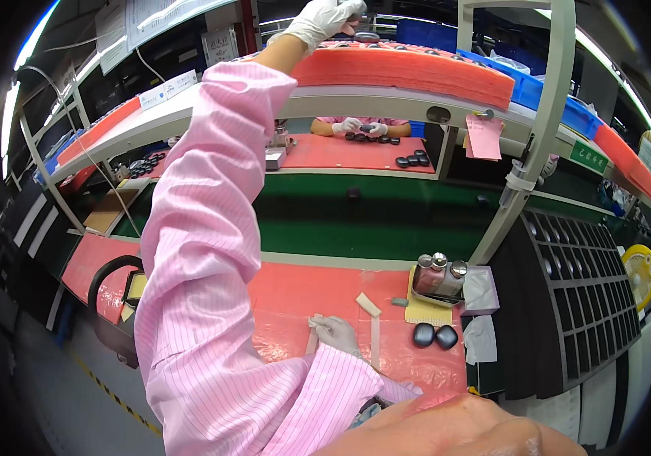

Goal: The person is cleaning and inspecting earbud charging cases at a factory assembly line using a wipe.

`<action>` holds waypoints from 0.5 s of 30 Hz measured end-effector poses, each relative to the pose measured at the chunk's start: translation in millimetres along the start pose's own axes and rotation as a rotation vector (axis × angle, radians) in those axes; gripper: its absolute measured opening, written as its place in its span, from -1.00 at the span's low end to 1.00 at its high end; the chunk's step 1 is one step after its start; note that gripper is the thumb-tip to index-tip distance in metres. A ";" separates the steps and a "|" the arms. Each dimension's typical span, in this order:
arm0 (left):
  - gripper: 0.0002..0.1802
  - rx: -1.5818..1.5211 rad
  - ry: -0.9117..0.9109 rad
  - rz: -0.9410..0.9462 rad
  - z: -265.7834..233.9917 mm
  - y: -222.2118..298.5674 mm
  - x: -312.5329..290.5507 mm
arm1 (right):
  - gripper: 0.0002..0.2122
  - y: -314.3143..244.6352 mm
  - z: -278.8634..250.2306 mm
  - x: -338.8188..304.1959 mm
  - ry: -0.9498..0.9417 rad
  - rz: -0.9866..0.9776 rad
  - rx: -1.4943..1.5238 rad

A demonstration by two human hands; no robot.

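My left arm, in a pink striped sleeve, reaches up to the raised shelf. My gloved left hand [328, 21] is over the red foam tray [409, 74], its fingers curled in; what they grip, if anything, is not clear. Close to the fingertips lies a dark rounded case [367, 36] on the tray. Down on the red mat [280, 296], my gloved right hand [333, 333] is closed at the upper end of a pale strip [312, 346]; whether it holds anything is hidden. To its right are another pale strip [375, 340] and a short cream piece [368, 305].
Two dark rounded cases [435, 335] lie near a rack of metal-topped bottles [439, 277] and a tissue box [480, 290]. A black compartment rack [584, 289] stands at the right. A shelf post [527, 167] rises there. Across the green belt [310, 216], another person's gloved hands [363, 127] handle dark pieces.
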State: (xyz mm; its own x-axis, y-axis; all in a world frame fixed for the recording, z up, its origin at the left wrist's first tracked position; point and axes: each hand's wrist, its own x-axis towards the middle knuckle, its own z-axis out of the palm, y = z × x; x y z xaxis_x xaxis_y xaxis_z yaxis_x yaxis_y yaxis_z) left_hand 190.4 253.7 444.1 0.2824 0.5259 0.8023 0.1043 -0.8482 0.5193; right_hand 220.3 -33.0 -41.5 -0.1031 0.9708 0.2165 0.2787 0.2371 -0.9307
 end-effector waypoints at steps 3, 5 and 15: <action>-0.58 0.685 0.023 0.098 -66.3 -39.5 45.0 | -0.77 -20.8 24.9 -3.1 -0.051 -0.030 0.049; -0.60 0.841 -0.131 -0.059 -45.0 -54.4 49.5 | -0.77 -10.5 13.9 1.5 -0.030 0.005 0.032; -0.60 1.259 -0.352 -0.362 -51.4 -63.1 67.9 | -0.77 8.7 16.5 -7.3 -0.028 0.100 0.112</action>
State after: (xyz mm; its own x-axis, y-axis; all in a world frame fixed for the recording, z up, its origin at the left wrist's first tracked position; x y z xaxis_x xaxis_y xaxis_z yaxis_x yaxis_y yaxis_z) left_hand 154.0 346.1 481.0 0.2603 0.8471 0.4633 0.9647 -0.2481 -0.0884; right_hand 207.7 -38.7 -56.0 -0.1073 0.9876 0.1146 0.1804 0.1327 -0.9746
